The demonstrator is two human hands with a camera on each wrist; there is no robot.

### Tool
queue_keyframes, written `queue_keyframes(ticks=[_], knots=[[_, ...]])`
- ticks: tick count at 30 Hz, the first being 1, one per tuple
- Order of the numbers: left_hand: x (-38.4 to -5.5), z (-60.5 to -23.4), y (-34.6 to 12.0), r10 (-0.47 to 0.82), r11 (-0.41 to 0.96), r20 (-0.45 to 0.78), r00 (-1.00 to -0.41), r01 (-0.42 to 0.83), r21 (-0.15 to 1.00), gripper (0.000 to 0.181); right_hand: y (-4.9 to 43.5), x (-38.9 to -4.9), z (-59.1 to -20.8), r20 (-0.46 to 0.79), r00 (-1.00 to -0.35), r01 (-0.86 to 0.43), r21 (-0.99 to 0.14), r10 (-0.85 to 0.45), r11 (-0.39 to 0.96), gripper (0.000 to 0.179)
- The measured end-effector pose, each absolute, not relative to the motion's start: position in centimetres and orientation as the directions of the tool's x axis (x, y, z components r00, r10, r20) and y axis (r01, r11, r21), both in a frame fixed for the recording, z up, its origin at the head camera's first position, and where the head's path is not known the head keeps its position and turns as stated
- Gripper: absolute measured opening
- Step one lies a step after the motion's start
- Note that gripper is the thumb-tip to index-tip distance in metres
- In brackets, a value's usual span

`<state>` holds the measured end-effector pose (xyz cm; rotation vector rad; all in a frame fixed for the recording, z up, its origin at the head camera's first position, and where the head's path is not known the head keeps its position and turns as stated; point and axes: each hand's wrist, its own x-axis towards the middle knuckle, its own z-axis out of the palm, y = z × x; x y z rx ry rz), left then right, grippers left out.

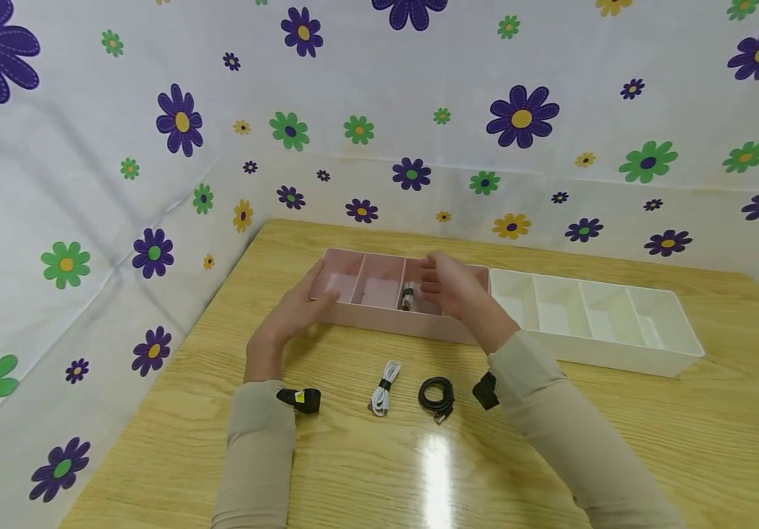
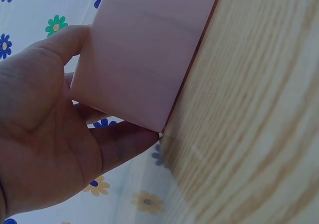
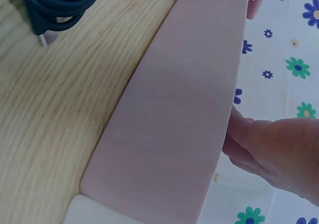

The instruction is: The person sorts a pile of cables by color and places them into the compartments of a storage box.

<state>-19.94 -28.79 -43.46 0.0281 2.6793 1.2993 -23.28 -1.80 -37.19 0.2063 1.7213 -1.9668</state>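
A long pink divided box (image 1: 392, 321) stands on the table. My left hand (image 1: 295, 312) grips its left end, with the thumb at the front rim and the fingers along the end wall; the left wrist view shows a fingertip at the bottom corner. A bundled cable with a dark tie (image 1: 408, 296) lies in the third compartment from the left. My right hand (image 1: 458, 290) reaches over the box's right half with extended fingers, and nothing shows in its grasp. In the right wrist view its fingertips drop behind the pink front wall and are partly hidden.
A white divided box (image 1: 617, 351) adjoins the pink one on the right. In front lie a white bundled cable (image 1: 384, 388) and a coiled black cable (image 1: 436, 397) on the wooden table (image 1: 353, 470). Flower-print cloth (image 1: 379, 95) hangs behind and at the left.
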Motion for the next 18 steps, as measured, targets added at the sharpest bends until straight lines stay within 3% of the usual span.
queue_keyframes(ticks=[18], knots=[[-20.1, -43.5, -28.8, 0.106, 0.640, -0.128, -0.986, -0.031, 0.767, 0.076, 0.9, -20.7, -37.0, -0.351, -0.864, 0.438, -0.877, -0.361, -0.198, 0.048]])
